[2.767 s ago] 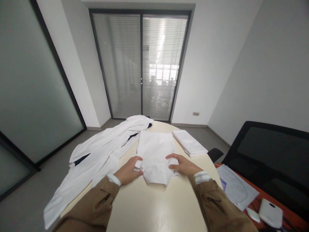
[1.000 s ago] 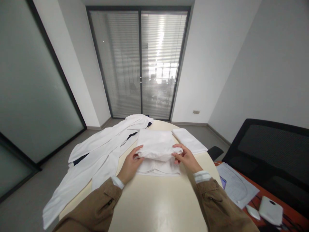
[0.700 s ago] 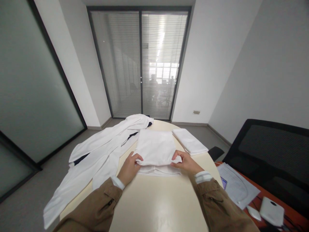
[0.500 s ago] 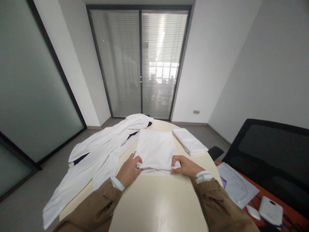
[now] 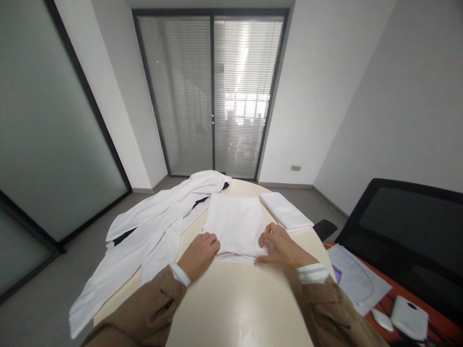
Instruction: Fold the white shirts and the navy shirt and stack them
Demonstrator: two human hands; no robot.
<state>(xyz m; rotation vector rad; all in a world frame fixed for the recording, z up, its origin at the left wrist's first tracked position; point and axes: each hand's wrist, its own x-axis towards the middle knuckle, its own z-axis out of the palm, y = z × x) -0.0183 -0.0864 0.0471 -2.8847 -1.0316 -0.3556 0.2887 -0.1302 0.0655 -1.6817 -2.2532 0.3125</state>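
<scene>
A folded white cloth (image 5: 235,221) lies flat on the pale round table (image 5: 238,303), its layered edge towards me. My left hand (image 5: 202,253) rests at its near left corner, fingers curled together on the fabric; what the fingertips grip is hidden. At the near right corner, my right hand (image 5: 280,246) has its thumb spread from the curled fingers, beside the cloth's edge and slightly blurred. A second, smaller folded white cloth (image 5: 285,211) lies at the back right.
Loose white garments (image 5: 155,241) with dark parts spread over the table's left side and hang past its edge. On the right stand a black mesh chair (image 5: 405,241) and a red desk with papers (image 5: 358,279), a white mouse (image 5: 382,319) and a white device (image 5: 410,317).
My right hand has let go of the near right corner and its thumb and fingers have opened. My left hand has rolled over the left corner, fingers now more on top.
</scene>
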